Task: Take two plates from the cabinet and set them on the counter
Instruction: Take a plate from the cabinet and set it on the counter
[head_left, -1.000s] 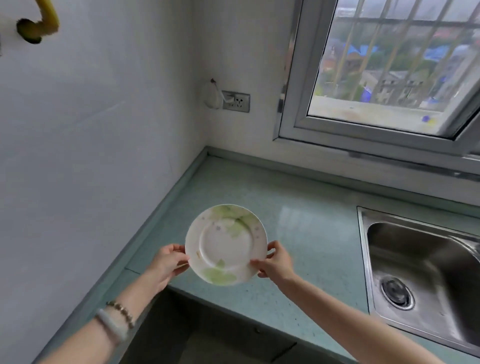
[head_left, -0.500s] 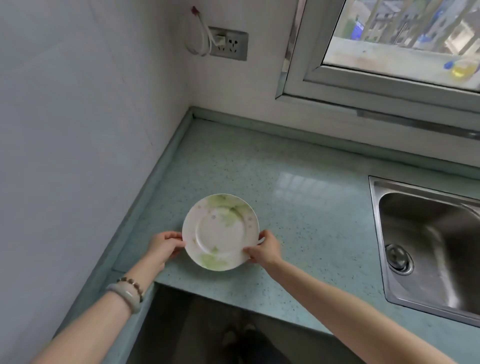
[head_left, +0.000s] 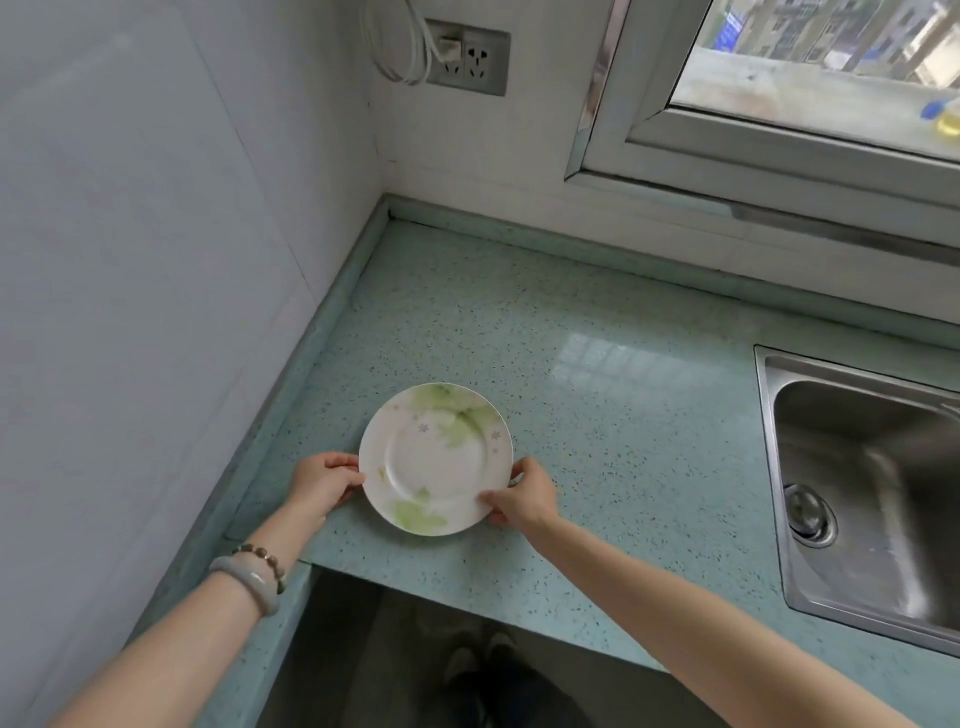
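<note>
A round white plate (head_left: 435, 460) with green leaf prints lies low over the pale green speckled counter (head_left: 597, 415), near its front edge; whether it touches the surface I cannot tell. My left hand (head_left: 323, 480) grips the plate's left rim. My right hand (head_left: 522, 493) grips its lower right rim, thumb on top. Only one plate shows clearly; a second one underneath cannot be made out. No cabinet is in view.
A steel sink (head_left: 867, 493) is set into the counter at the right. White tiled walls meet at the back left corner, with a socket and white cable (head_left: 462, 57). A window (head_left: 810, 78) runs along the back right. Below the counter's edge is a dark opening.
Both hands have lowered the plate from in front of me down to the counter near its front edge. My view has tilted downward.
</note>
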